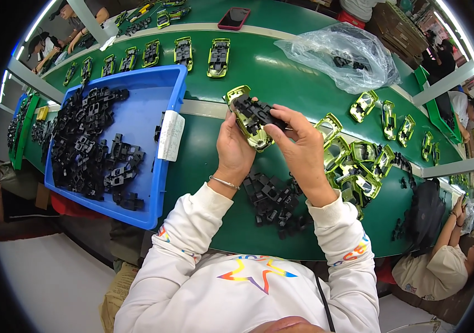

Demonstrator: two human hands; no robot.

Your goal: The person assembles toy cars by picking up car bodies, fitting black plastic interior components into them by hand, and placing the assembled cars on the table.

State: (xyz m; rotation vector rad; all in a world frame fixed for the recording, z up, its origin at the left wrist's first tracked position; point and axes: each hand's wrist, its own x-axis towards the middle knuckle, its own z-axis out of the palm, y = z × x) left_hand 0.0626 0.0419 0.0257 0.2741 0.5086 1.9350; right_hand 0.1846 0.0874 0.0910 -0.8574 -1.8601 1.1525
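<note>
My left hand (234, 145) is closed around a lime-green toy car body (238, 93), its hollow underside turned up. With thumb and fingers, my right hand (304, 145) grips a black plastic chassis part (254, 112), which lies over the hollow of the body. Whether the two are joined cannot be made out. Just below my hands, a pile of loose black chassis parts (273, 200) rests on the green table. Beside my right wrist lies a heap of lime-green car bodies (353, 166), several turned hollow side up.
A blue bin (162, 172) with many black parts (90, 144) stands at the left. Beyond it runs a row of bodies with black chassis (218, 57). A clear plastic bag (353, 53) and a phone (234, 18) lie farther back. Another person (442, 258) sits at the right.
</note>
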